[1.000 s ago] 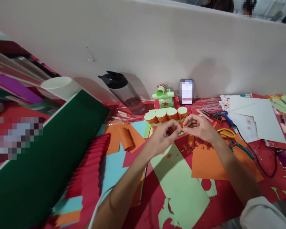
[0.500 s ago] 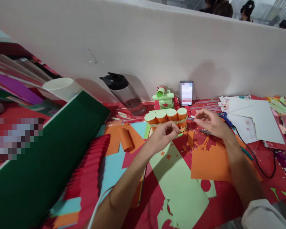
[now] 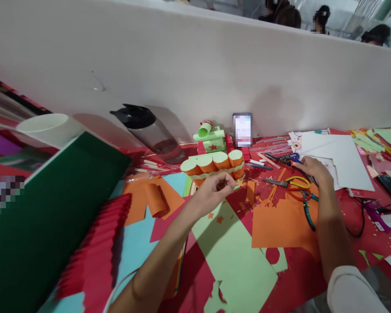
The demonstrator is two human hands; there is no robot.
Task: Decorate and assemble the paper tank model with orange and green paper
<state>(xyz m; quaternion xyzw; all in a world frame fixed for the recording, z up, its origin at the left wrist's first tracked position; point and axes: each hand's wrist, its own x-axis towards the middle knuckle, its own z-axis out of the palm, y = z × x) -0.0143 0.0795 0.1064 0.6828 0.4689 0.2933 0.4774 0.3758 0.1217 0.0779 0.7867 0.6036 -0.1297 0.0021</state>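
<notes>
My left hand (image 3: pixel 215 191) is closed in a pinch beside a row of orange paper rolls with pale green tops (image 3: pixel 213 163), bound by a cream strip. Whatever sits between its fingertips is too small to make out. Over at the right, my right hand (image 3: pixel 317 170) has its fingers closed on a blue glue gun (image 3: pixel 292 158), partly covering it. Yellow-handled scissors (image 3: pixel 295 182) and teal-and-red pliers (image 3: pixel 308 204) lie just below that hand. Behind the rolls stands a green and red paper model (image 3: pixel 211 141) with a star on its front.
A phone (image 3: pixel 243 129) leans against the white partition (image 3: pixel 189 65). A dark-lidded bottle (image 3: pixel 153 132) and a large green board (image 3: pixel 61 208) stand to the left. Green (image 3: pixel 237 248) and orange sheets (image 3: pixel 276 224) cover the front, and white card (image 3: pixel 348 158) lies at right.
My right hand has moved right, away from the paper rolls, to the glue gun, uncovering the scissors and pliers. My left hand stays pinched by the rolls. The view has shifted slightly right.
</notes>
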